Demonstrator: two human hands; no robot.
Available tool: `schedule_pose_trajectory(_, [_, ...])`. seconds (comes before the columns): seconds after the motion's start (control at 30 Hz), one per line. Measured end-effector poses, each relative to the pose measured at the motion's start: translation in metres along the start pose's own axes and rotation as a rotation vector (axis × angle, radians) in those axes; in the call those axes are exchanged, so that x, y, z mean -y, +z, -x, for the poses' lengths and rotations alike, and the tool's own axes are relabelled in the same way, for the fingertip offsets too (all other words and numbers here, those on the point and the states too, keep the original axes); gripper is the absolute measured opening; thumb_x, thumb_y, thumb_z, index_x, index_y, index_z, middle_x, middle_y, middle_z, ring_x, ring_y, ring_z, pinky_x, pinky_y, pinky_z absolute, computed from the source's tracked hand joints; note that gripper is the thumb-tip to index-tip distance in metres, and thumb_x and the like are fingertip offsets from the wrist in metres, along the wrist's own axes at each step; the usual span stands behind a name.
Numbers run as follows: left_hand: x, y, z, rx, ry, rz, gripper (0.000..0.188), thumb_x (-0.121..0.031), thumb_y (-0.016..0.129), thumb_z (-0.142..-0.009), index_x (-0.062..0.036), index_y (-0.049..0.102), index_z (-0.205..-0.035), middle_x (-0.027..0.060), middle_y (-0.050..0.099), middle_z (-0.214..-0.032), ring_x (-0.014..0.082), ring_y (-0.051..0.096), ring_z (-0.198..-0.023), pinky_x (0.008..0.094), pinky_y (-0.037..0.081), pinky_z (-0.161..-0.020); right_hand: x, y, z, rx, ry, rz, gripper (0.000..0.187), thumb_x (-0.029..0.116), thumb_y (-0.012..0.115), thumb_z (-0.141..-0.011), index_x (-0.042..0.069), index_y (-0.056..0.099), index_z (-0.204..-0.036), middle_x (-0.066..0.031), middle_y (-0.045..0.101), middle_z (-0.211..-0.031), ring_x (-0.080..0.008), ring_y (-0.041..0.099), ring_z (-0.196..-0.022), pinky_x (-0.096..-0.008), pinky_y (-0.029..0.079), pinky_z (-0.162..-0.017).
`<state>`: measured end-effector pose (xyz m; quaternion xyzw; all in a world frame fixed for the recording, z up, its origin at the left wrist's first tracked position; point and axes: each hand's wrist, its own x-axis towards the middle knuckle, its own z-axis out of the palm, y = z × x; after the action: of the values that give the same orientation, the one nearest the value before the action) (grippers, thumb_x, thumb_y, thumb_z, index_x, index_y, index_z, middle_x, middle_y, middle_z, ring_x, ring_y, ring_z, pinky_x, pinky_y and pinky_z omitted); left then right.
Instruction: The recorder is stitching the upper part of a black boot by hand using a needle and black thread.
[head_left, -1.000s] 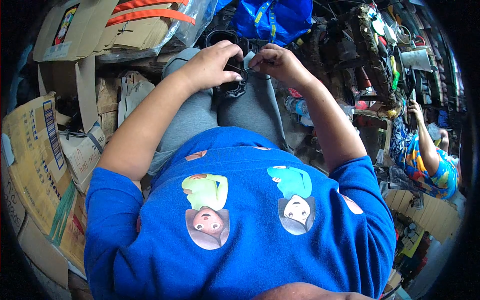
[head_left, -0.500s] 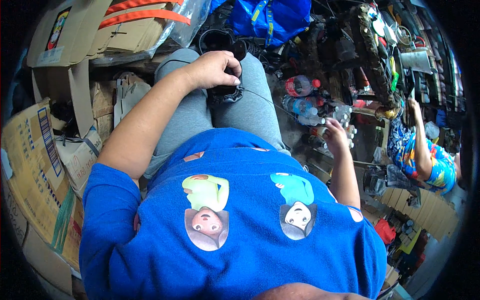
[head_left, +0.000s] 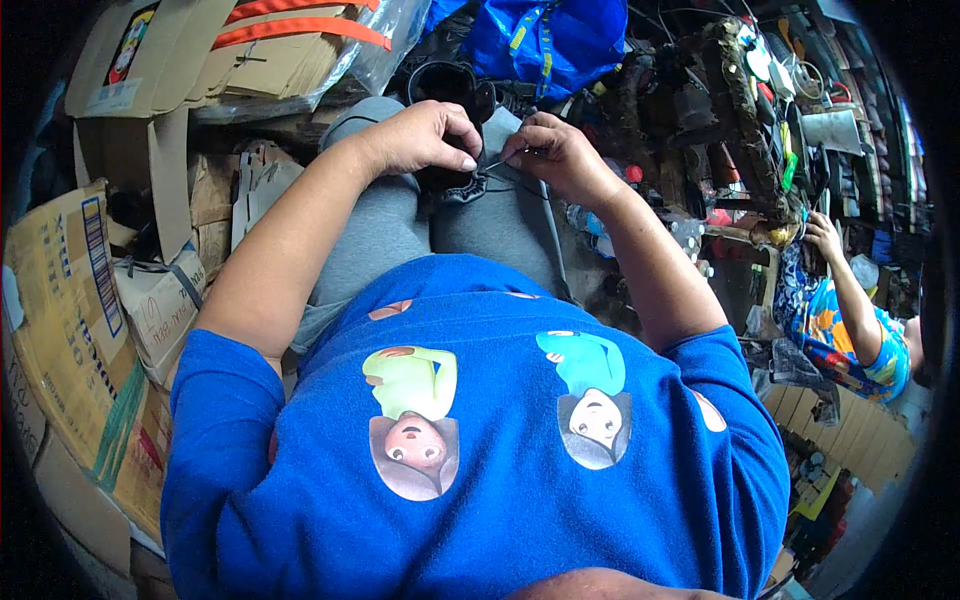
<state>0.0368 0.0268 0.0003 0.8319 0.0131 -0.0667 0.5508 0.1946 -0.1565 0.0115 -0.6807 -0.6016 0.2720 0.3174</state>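
Black item [head_left: 462, 189] gripped by curled left fingers [head_left: 462, 128], right fingers [head_left: 536, 134] pinching thin strand [head_left: 494, 165], forearms [head_left: 285, 245] converging

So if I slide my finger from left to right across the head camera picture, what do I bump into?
Yellow-brown cardboard sheet → orange straps → the person's left hand → the person's right hand → a co-worker in a bright patterned shirt.

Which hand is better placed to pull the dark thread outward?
Right hand, likely: it appears to pinch the dark thread, while the left hand holds the black gathered piece.
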Motion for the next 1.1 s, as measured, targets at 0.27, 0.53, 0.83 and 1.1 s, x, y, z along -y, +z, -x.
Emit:
schedule_pose_trajectory(0.27, [0.0,-0.001,0.002,0.011,-0.002,0.03,0.02,-0.016,0.07,-0.074,-0.0037,0.069,-0.089,0.0058,0.058,-0.087,0.018,0.056,-0.089,0.0302,0.042,-0.085,0.009,0.017,0.01,-0.02,0.026,-0.043,0.012,0.002,0.066,-0.079,0.008,0.068,-0.089,-0.0049,0.059,-0.083,-0.0174,0.06,-0.083,-0.0291,0.048,-0.074])
schedule_pose_trajectory(0.53, [-0.009,-0.005,0.004,0.207,-0.007,-0.09,0.03,-0.013,0.065,-0.08,-0.0078,0.068,-0.109,0.0044,0.048,-0.081,0.0177,0.05,-0.08,0.0294,0.041,-0.077,0.021,0.02,0.026,-0.08,-0.04,0.083,0.022,0.001,0.068,-0.076,0.012,0.07,-0.094,-0.0068,0.059,-0.082,-0.0205,0.062,-0.076,-0.0299,0.049,-0.066])
schedule_pose_trajectory(0.83, [-0.009,-0.007,0.001,0.295,0.034,-0.159,0.035,-0.007,0.064,-0.077,-0.0086,0.066,-0.112,0.007,0.047,-0.084,0.0202,0.049,-0.082,0.0304,0.041,-0.078,0.054,0.009,0.014,0.13,-0.115,0.523,0.017,0.008,0.056,-0.079,0.011,0.068,-0.09,-0.0144,0.058,-0.086,-0.0321,0.061,-0.08,-0.0415,0.05,-0.069])
schedule_pose_trajectory(1.1, [-0.002,0.004,-0.01,-0.036,-0.058,-0.129,0.028,-0.001,0.073,-0.063,-0.0029,0.066,-0.09,0.0103,0.061,-0.09,0.0227,0.061,-0.088,0.0329,0.048,-0.077,0.048,0.021,-0.004,0.162,-0.059,0.478,0.013,0.008,0.059,-0.077,0.008,0.067,-0.087,-0.0134,0.06,-0.088,-0.0333,0.061,-0.083,-0.0397,0.05,-0.074])
